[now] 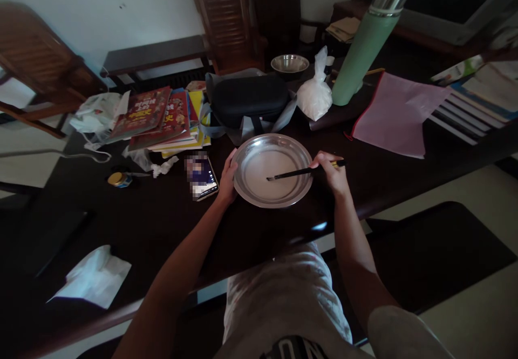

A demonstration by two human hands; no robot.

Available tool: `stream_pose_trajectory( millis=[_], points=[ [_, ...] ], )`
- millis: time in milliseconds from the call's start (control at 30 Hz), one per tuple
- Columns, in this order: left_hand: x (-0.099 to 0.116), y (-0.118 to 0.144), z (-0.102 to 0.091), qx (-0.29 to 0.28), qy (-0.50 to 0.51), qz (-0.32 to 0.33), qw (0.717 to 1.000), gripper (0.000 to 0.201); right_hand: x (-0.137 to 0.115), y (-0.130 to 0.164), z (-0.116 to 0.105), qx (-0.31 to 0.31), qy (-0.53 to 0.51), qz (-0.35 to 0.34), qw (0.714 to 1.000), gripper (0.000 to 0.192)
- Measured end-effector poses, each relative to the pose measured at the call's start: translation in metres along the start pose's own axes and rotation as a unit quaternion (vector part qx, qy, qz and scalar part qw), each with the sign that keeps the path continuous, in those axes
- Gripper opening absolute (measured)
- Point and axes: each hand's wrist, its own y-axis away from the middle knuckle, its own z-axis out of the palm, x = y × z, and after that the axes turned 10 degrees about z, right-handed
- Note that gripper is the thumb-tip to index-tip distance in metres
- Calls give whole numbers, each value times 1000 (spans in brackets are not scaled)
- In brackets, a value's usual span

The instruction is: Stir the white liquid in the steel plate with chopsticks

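A round metal plate (pixel 273 170) sits on the dark tabletop (pixel 162 213) directly in front of the person, its shallow middle coated with something pale. The left hand (pixel 227 178) rests against the plate's left rim, fingers curled along the edge and touching it. The right hand (pixel 332 171) is at the right rim, its fingers clenched around a pair of dark chopsticks (pixel 301 173) that slant leftward over the plate, the tips near its centre. Just left of the left hand lies a phone (pixel 201 176), face up. Further left are a small yellow-lidded jar (pixel 119 179) and a crumpled bit of white paper (pixel 164 166). Behind the plate sits a black case (pixel 249 99) on a grey bag, with a stack of colourful books (pixel 162 119) to its left. A knotted white plastic bag (pixel 317 94) stands to the right of the case, beside a tall green flask (pixel 364 51) and a pink folder (pixel 399 113). A small metal bowl (pixel 290 63) stands well behind, and a white sheet (pixel 95 275) lies near the tabletop's front left edge.
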Motion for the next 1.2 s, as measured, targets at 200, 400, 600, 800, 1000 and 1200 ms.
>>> stream_pose_trajectory(
  millis=[200,400,600,800,1000,1200],
  points=[
    [2,1,1,4,2,-6,1000,73,0,0,0,21,7,-13,1000,61],
    [4,2,2,8,-6,-8,1000,82,0,-1,0,-14,17,-15,1000,62],
    [2,2,0,-3,-5,1,1000,71,0,0,0,2,3,-7,1000,63],
    [1,1,0,4,2,-1,1000,71,-1,0,0,28,1,-11,1000,62],
    [0,2,1,0,-3,3,1000,68,1,-1,-1,-4,20,-15,1000,59],
    [-3,1,0,-2,15,0,1000,71,4,-1,-1,-7,-4,2,1000,58]
  ],
)
